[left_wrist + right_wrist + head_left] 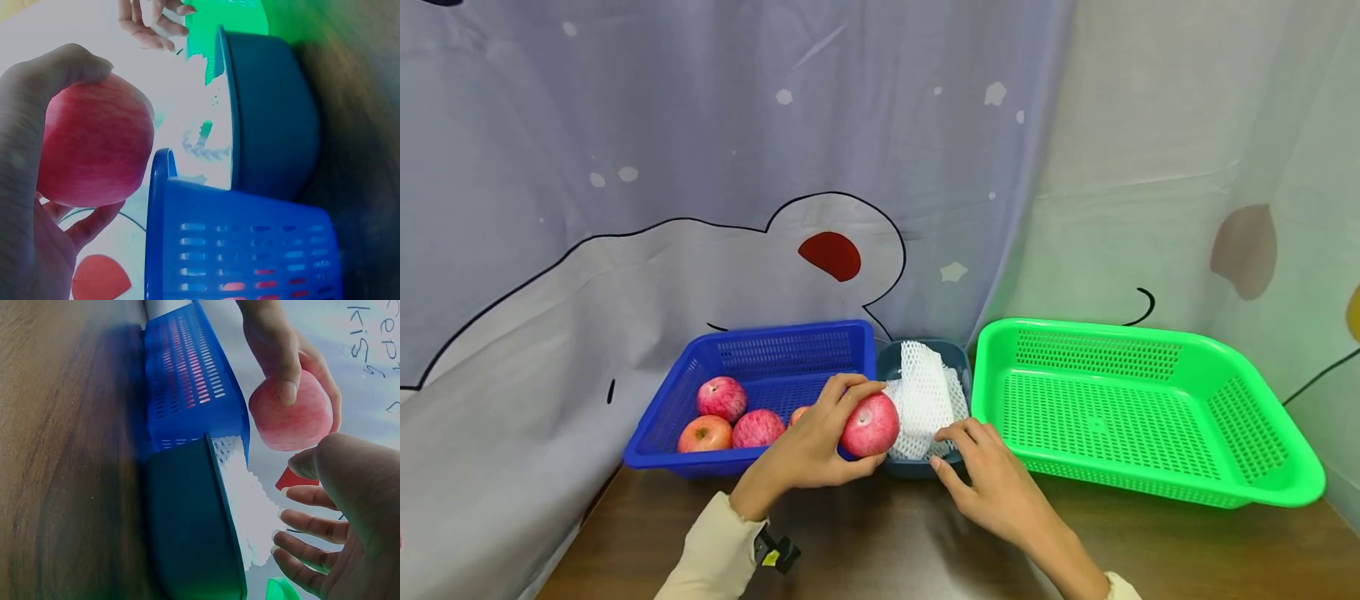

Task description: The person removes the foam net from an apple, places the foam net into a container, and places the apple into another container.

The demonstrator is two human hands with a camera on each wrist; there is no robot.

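A red apple (871,425) is gripped by my left hand (820,437), thumb on the near side and fingers over the far side. It hangs above the right edge of the blue basket, beside the white foam net sleeves (925,400). Those sleeves lie heaped in a small dark teal bin (917,469), one standing up above its rim. My right hand (992,483) hovers at the bin's right front with thumb and fingers apart and nothing between them. In the right wrist view the fingers (312,519) point toward the white sleeves.
Several more apples (722,398) sit in the blue basket (658,458) on the left. A bright green basket (1150,487) stands at the right, close beside the bin. All three containers rest on a brown wooden table (880,542) in front of a printed curtain (925,150).
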